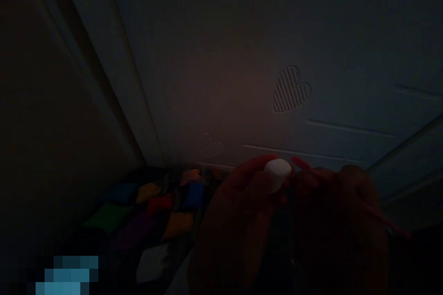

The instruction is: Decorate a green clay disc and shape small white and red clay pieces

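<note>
Dim light falls on a pale panel (207,55) in front of me, pressed with a striped heart (290,92), a smaller heart (210,145) and some straight grooves. Low and near the middle, my left hand (238,193) has its fingers closed around a smooth white lump (278,173), whose rounded end shows above my thumb. Just beside it, my right hand (335,198) is curled around a thin pink stick (305,166), one end pointing toward the lump and the other slanting out down to the right; whether the tip touches, I cannot tell. Left of my hands lie coloured pieces, among them green (110,216), red (159,204) and blue (194,195), their details lost in darkness.
</note>
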A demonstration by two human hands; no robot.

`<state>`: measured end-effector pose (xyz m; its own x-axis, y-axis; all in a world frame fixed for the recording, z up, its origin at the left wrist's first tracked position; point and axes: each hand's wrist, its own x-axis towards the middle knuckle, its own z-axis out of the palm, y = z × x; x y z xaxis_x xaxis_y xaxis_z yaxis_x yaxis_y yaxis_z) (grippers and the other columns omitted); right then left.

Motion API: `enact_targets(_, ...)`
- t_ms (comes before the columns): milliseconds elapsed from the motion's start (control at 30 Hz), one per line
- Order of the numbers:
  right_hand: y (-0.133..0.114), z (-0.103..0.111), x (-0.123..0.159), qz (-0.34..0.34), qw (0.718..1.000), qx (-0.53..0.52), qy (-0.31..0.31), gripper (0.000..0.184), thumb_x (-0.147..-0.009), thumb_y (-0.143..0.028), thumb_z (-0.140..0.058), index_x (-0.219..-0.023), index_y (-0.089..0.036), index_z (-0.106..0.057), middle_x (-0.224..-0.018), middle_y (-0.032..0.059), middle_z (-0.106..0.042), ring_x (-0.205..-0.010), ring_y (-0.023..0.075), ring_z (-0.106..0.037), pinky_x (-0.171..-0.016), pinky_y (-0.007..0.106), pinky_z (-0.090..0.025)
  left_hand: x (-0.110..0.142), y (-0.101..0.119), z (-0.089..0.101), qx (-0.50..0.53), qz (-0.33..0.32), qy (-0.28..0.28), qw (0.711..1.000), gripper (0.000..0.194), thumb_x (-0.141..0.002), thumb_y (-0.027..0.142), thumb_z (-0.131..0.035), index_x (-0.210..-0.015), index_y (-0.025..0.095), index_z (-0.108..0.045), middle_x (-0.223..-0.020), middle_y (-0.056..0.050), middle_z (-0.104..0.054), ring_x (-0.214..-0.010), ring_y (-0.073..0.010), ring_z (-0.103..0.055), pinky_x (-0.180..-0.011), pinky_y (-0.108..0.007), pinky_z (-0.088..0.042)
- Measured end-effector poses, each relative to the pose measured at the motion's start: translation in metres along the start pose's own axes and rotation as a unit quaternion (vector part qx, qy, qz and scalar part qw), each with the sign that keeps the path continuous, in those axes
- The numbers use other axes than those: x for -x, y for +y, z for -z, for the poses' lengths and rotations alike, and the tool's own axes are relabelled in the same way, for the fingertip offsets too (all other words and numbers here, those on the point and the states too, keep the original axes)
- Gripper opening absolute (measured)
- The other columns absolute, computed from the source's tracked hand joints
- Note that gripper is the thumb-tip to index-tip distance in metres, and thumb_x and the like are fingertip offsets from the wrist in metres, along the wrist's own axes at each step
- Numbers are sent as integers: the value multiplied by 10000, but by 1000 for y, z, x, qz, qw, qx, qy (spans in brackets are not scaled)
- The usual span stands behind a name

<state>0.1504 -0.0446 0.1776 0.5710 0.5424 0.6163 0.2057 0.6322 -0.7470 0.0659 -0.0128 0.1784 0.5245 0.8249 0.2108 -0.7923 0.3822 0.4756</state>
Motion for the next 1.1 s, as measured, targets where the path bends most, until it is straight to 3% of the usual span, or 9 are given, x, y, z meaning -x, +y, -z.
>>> enact_targets(167, -6, -7, 6, 2, 996, -41, 76, 142, -791, -216, -645, -721, -217, -521, -621, -53, -654, -546, 96, -617, -540, 223, -528, -2, -3, 4, 33, 10, 47, 998, 98, -782, 276, -682, -844, 217, -729, -870, 4, -694, -783, -100, -619, -714, -185, -506)
enact_targets(367, -7, -3, 12, 37, 998, 16, 47, 92, -839, -195, -599, -775, -212, -534, -686, -32, -675, -575, 101, -628, -520, 216, -526, 1, -4, 5, -6, 7, 14, 1000, 139, -839, 164, -601, -888, 217, -720, -872, -4, -711, -835, -122, -638, -800, -238, -515)
enact_targets(500, -6, 2, 11, 48, 999, 10, 20, 84, -837, -182, -605, -783, -208, -546, -710, -33, -683, -545, 79, -597, -432, 169, -459, 0, -4, 5, -38, 10, 9, 999, 131, -830, 173, -622, -881, 235, -726, -836, 19, -720, -829, -114, -652, -821, -225, -518)
enact_targets(600, -7, 2, 12, 46, 999, -2, 21, 59, -845, -183, -595, -816, -221, -560, -737, -27, -692, -575, 86, -618, -453, 173, -478, 0, -2, 3, -51, 1, 7, 999, 135, -824, 174, -632, -872, 250, -732, -788, 43, -718, -838, -104, -658, -850, -204, -509)
enact_targets(733, -9, 2, 13, 37, 999, -5, 8, 79, -830, -161, -610, -820, -232, -577, -769, -35, -710, -634, 85, -659, -525, 172, -516, 1, 1, -1, -56, 3, 37, 998, 125, -803, 167, -655, -831, 262, -731, -773, 59, -723, -800, -95, -663, -827, -196, -519)
enact_targets(933, -9, 2, 10, 58, 998, 34, 10, 83, -857, -163, -571, -808, -227, -549, -740, -32, -712, -561, 79, -628, -461, 174, -470, 7, 3, 1, -101, -8, 65, 993, 99, -776, 245, -692, -870, 263, -716, -868, 25, -739, -884, -161, -679, -856, -279, -533)
enact_targets(1100, -11, 0, 12, 49, 998, 26, -9, 118, -831, -131, -578, -794, -241, -556, -771, -16, -715, -632, 122, -664, -567, 263, -560, 5, 4, -2, -153, -26, 107, 982, 145, -728, 253, -738, -869, 278, -716, -832, 37, -741, -880, -171, -679, -875, -287, -529)
